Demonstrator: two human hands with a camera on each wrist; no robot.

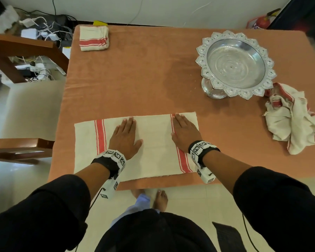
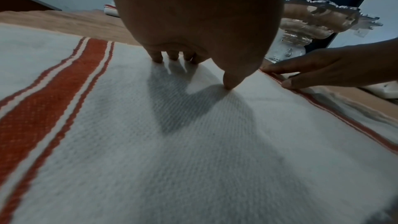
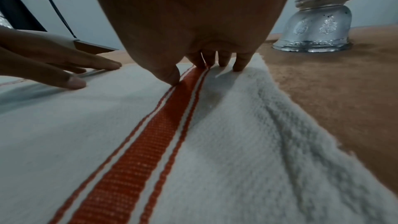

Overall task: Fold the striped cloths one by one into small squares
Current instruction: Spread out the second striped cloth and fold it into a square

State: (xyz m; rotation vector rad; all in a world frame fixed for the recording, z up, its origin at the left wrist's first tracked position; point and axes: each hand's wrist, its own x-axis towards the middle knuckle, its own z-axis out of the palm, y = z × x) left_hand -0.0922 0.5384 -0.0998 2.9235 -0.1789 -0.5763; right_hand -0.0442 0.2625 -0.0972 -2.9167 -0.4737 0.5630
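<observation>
A cream cloth with red stripes [image 1: 153, 142] lies spread flat near the table's front edge. My left hand [image 1: 125, 136] presses flat on its middle, fingers straight, just right of the left stripe [image 2: 43, 101]. My right hand [image 1: 184, 131] lies flat over the right stripe [image 3: 137, 142], fingertips near the far hem. A folded striped cloth [image 1: 93, 38] sits at the far left corner. A crumpled striped cloth [image 1: 289, 120] lies at the right edge.
A silver pedestal bowl [image 1: 236, 64] with a petal rim stands at the back right, close to the crumpled cloth. The table has an orange-brown cover [image 1: 144, 79]. Wooden chairs [image 1: 20, 148] stand to the left, with cables on the floor behind.
</observation>
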